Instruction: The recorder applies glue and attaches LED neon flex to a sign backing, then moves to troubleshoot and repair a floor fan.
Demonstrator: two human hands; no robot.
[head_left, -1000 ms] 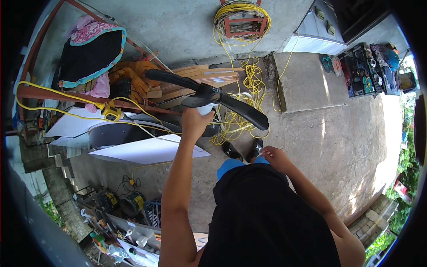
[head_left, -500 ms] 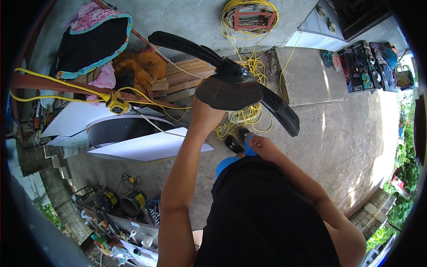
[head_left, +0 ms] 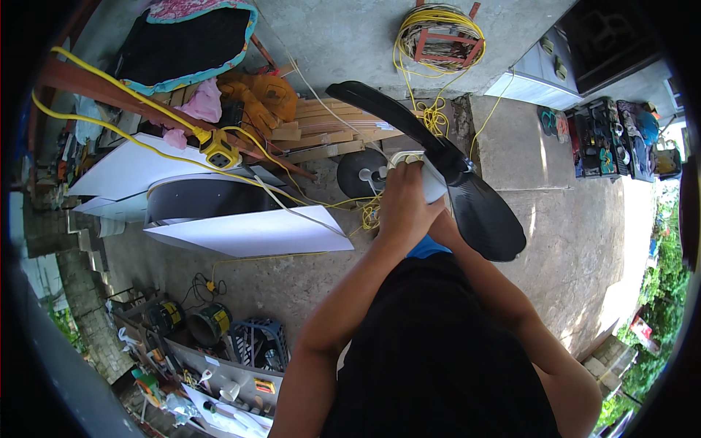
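Grey concrete floor (head_left: 569, 241) under the grip, running out to its right into bright sun. Grey plastered wall (head_left: 328, 36) beyond. Ahead of the grip on that wall: large coil of yellow cable (head_left: 444, 14) on a reddish frame. Loose heap of thin yellow cable (head_left: 432, 120) on the floor, ahead of the grip. Left of the grip: stack of long flat brown strips (head_left: 328, 120), yellow block-shaped power outlet (head_left: 221, 151) on a yellow cord, white flat panels (head_left: 248, 232). Far right and ahead: dark rack of footwear (head_left: 600, 139).

Thing in hand: fan head with long, curved, glossy black blades (head_left: 488, 217) and a smooth pale grey-white rounded housing (head_left: 437, 187). Two blades clearly visible, angled from upper left to lower right; hub faces right.

Left hand (head_left: 410, 196) has its fingers wrapped around the housing, gripping it. Housing sits in and just right of the grip; one blade reaches up and left past the knuckles, the other drops to the right. Right hand (head_left: 444, 225) is just below and behind the left, mostly hidden; cannot tell whether it holds anything. Round black disc (head_left: 353, 173) near, left of the grip.
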